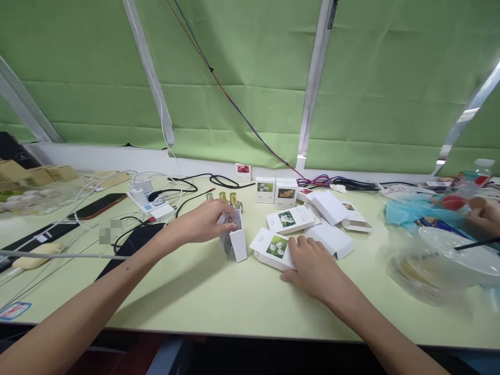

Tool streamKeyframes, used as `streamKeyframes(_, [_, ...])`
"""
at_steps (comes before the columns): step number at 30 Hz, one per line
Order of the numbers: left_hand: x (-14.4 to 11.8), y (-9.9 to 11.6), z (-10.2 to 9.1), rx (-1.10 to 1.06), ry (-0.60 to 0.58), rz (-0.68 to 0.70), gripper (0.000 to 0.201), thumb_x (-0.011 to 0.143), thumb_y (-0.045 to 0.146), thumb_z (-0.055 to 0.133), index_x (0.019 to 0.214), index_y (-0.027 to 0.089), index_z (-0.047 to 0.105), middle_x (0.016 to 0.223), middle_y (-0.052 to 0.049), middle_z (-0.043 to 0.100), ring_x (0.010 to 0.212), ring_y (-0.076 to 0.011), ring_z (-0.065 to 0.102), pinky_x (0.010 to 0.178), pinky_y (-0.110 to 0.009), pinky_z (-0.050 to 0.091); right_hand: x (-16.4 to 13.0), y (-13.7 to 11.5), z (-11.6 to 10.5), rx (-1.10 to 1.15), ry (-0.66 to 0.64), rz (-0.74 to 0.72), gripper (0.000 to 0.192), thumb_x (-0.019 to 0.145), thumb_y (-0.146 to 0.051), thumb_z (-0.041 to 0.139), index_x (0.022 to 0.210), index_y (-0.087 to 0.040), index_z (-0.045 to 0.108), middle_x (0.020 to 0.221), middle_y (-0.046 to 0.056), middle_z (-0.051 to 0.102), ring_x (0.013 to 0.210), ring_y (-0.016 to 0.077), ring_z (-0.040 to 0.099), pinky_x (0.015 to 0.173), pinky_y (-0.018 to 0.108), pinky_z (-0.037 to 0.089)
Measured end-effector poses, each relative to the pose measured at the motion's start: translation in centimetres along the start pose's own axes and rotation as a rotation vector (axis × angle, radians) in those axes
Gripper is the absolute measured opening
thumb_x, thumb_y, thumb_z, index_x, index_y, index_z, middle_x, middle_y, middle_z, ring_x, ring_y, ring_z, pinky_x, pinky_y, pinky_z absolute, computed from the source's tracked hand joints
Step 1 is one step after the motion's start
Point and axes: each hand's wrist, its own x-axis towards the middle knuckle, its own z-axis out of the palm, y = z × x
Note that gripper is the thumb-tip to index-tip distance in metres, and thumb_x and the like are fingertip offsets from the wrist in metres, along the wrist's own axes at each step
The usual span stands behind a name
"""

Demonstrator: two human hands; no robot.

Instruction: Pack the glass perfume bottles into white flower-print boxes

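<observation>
My left hand is at the top of an upright white box, fingers bent down at its mouth. What those fingers pinch is mostly hidden by the hand and box. Just behind stand several small bottles with gold caps. My right hand grips the right end of a flattish white carton with a white-flower picture, thumb at its near edge. Another flower carton lies right behind it, among several loose white cartons.
Two upright flower boxes stand farther back. To the left are a power strip, phone and tangled cables. At right sit a plastic bowl in a clear bag, a blue plastic bag and another person's hand.
</observation>
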Motion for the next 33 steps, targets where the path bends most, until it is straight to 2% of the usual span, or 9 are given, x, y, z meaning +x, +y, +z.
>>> streamKeyframes(6, [0.6,0.2,0.1,0.069,-0.027,0.014,0.021,0.088,0.036,0.058,0.097,0.023,0.071,0.110,-0.005,0.071,0.108,-0.0269,0.063,0.089,-0.035,0.047,0.1,-0.2,0.2,-0.003,0.023,-0.006,0.060,0.089,-0.036,0.071,0.136,-0.003,0.055,0.130,0.023,0.062,0.121,0.0366,0.058,0.100,0.043,0.045])
streamKeyframes(15, [3.6,0.9,0.7,0.145,-0.005,0.161,0.020,0.089,0.028,0.056,0.092,0.022,0.075,0.102,-0.008,0.071,0.095,-0.0258,0.065,0.080,-0.033,0.047,0.2,-0.3,0.4,-0.018,0.048,-0.012,0.058,0.090,-0.035,0.070,0.135,-0.003,0.056,0.129,0.025,0.063,0.120,0.0365,0.059,0.098,0.042,0.045])
streamKeyframes(19, [5.5,0.5,0.8,0.183,-0.011,0.162,0.020,0.088,0.025,0.056,0.091,0.020,0.075,0.102,-0.010,0.071,0.090,-0.0243,0.065,0.077,-0.032,0.047,0.2,-0.3,0.5,-0.013,0.046,-0.008,0.057,0.089,-0.035,0.071,0.136,-0.005,0.055,0.131,0.024,0.062,0.121,0.0365,0.058,0.098,0.042,0.045])
streamKeyframes(23, [7.6,-0.1,0.8,0.251,0.016,0.199,0.020,0.087,0.024,0.058,0.091,0.020,0.077,0.097,-0.011,0.073,0.100,-0.0275,0.061,0.082,-0.033,0.046,0.3,-0.3,0.7,-0.010,0.053,-0.011,0.059,0.090,-0.035,0.070,0.137,-0.004,0.054,0.130,0.024,0.062,0.121,0.0365,0.058,0.099,0.042,0.045])
streamKeyframes(27, [9.2,-0.7,0.4,0.291,-0.007,0.208,0.021,0.087,0.025,0.057,0.089,0.018,0.077,0.094,-0.011,0.074,0.103,-0.0287,0.058,0.084,-0.033,0.044,0.4,-0.3,0.8,-0.006,0.056,-0.017,0.060,0.090,-0.034,0.070,0.138,-0.003,0.053,0.131,0.025,0.062,0.121,0.0365,0.058,0.099,0.043,0.046])
streamKeyframes(33, [10.5,-1.8,-0.2,0.292,-0.046,0.225,0.025,0.085,0.031,0.057,0.094,0.019,0.077,0.105,-0.011,0.074,0.106,-0.0283,0.057,0.086,-0.032,0.044,0.3,-0.4,0.8,0.005,0.059,-0.011,0.060,0.091,-0.035,0.070,0.139,-0.003,0.052,0.131,0.024,0.061,0.122,0.0362,0.057,0.100,0.043,0.045])
